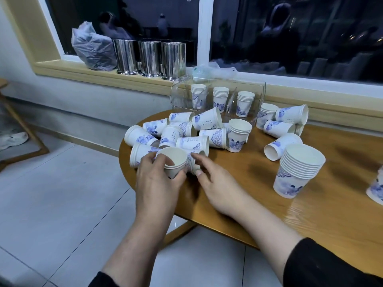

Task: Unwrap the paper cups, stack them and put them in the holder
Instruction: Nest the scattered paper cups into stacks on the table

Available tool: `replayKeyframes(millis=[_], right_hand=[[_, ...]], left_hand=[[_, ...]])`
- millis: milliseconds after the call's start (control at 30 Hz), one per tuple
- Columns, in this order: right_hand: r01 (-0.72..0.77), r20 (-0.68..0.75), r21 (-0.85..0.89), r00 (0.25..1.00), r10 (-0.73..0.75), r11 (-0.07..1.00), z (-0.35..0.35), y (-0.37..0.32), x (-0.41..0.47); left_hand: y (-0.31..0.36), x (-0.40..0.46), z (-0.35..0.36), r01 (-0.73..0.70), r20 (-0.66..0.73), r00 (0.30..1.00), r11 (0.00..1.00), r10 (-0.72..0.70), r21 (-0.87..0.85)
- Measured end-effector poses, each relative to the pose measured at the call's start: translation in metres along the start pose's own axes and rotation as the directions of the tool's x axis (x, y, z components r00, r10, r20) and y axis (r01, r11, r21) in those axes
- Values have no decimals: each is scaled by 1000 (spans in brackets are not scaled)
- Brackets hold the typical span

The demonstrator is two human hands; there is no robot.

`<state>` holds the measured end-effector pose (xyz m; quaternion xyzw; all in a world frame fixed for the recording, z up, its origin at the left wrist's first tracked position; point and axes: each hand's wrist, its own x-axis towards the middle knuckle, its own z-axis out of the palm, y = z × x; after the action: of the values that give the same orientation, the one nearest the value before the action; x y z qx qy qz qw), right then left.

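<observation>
A short stack [173, 162] of cups is gripped by the left hand [157, 183] at the near edge of the wooden table [259, 204]. The right hand [217, 183] is laid with fingers spread on a fallen cup [195, 162]. A taller stack [296, 170] is stood upright to the right. Farther back, loose cups [186, 133] are scattered before the clear holder [217, 96], where three stacks are kept. Steel canisters [149, 56] and a bag [93, 48] are set on the sill [83, 69] under a dark window [290, 34]; grey tiles [62, 193] are seen below.
</observation>
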<state>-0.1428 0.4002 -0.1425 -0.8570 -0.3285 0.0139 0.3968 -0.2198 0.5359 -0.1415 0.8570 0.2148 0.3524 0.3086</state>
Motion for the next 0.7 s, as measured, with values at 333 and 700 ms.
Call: replayKeyframes(millis=[333, 700], right_hand=[[18, -531, 247, 839, 120, 969, -42, -14, -30], [183, -580, 35, 805, -129, 983, -117, -38, -55]], left_hand=[[18, -9, 2, 34, 54, 998, 967, -21, -252], [71, -31, 37, -67, 241, 955, 916, 174, -395]])
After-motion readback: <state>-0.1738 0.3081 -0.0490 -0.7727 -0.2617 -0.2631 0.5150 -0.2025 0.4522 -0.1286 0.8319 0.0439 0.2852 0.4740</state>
